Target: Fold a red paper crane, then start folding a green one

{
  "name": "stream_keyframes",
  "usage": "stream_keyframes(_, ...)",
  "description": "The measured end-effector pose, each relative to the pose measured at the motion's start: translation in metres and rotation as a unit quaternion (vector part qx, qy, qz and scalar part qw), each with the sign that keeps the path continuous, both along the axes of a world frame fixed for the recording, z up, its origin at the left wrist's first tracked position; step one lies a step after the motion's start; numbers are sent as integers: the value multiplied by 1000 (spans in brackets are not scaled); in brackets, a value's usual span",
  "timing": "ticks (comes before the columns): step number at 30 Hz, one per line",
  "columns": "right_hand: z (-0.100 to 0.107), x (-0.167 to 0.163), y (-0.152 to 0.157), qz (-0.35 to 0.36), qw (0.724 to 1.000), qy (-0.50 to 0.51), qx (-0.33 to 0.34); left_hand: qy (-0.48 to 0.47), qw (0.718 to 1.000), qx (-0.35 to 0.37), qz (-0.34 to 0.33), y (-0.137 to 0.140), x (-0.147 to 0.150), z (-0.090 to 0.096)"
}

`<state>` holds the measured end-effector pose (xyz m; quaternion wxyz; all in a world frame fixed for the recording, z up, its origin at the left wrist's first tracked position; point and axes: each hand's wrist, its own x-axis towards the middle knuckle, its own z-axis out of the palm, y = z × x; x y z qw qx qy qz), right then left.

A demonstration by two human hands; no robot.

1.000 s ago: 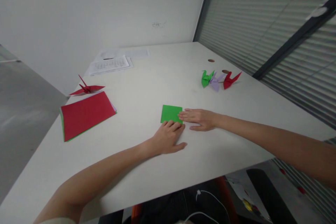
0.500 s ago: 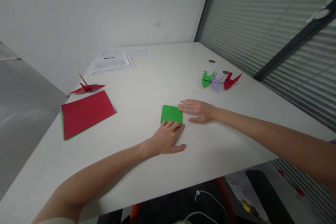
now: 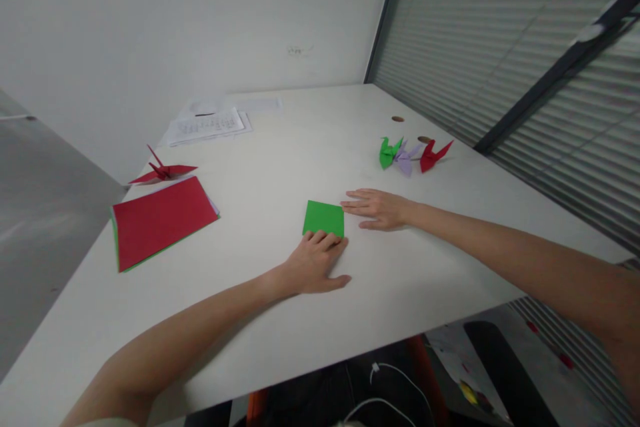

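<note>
A small green square of folded paper (image 3: 323, 218) lies flat on the white table (image 3: 260, 333). My left hand (image 3: 316, 260) rests on its near edge, fingertips pressing on the paper and thumb stretched out to the right. At the paper's right edge is my right hand (image 3: 380, 209), palm down with fingers extended and somewhat spread. Its fingertips touch or nearly touch that edge. Neither hand grasps anything. The part of the paper under my left fingers is hidden.
A stack of coloured paper with a red sheet (image 3: 165, 220) on top lies left, a red paper crane (image 3: 164, 172) behind it. Written sheets (image 3: 210, 123) lie at the back left. Green (image 3: 389, 152), lilac (image 3: 406, 159) and red paper cranes (image 3: 433, 157) stand at the right.
My right fingers have spread a little and drawn slightly off the green paper towards its right edge. My left hand stays on the near edge. The whole view has shifted slightly.
</note>
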<state>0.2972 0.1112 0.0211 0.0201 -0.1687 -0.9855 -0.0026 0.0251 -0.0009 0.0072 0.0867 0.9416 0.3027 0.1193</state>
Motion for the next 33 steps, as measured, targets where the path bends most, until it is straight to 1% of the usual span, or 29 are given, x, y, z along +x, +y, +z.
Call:
stream_keyframes(2, 1, -3, -3, -15, 1000, 15, 13, 0, 1000, -3, -1, 0, 0, 1)
stream_keyframes(6, 1, -8, -9, 33, 999, 15, 2, 2, 1000, 0, 1, 0, -1, 1)
stream_keyframes(7, 0, -7, -8, 34, 999, 14, -1, 0, 1000, 2, 1, 0, -1, 1)
stream_keyframes(11, -1, -1, -1, -27, 999, 28, 20, -16, 1000, 4, -2, 0, 0, -1)
stream_keyframes(13, -1, 0, 1, -32, 999, 29, 24, -21, 1000, 1, -2, 0, 0, -1)
stream_keyframes(16, -3, -8, -4, -19, 999, 31, 22, -45, 999, 7, 8, 0, -1, -2)
stream_keyframes(19, -6, -22, -14, -14, 999, 39, 12, -70, 997, 30, 30, -1, -1, -4)
stream_keyframes(22, -9, -33, -19, -6, 999, 53, -8, -45, 998, 22, 45, 0, -1, -7)
stream_keyframes(25, -10, -32, -12, 21, 998, 46, -32, -18, 999, 6, 47, 1, 1, -8)
stream_keyframes(27, -10, -27, -4, 21, 998, 31, -43, -17, 999, 5, 45, 1, 1, -8)
stream_keyframes(30, -8, -23, 2, 5, 999, 19, -45, -24, 999, 11, 44, 1, 1, -8)
stream_keyframes(33, -7, -26, 0, 17, 999, 30, -40, -29, 998, 16, 45, 1, 1, -8)
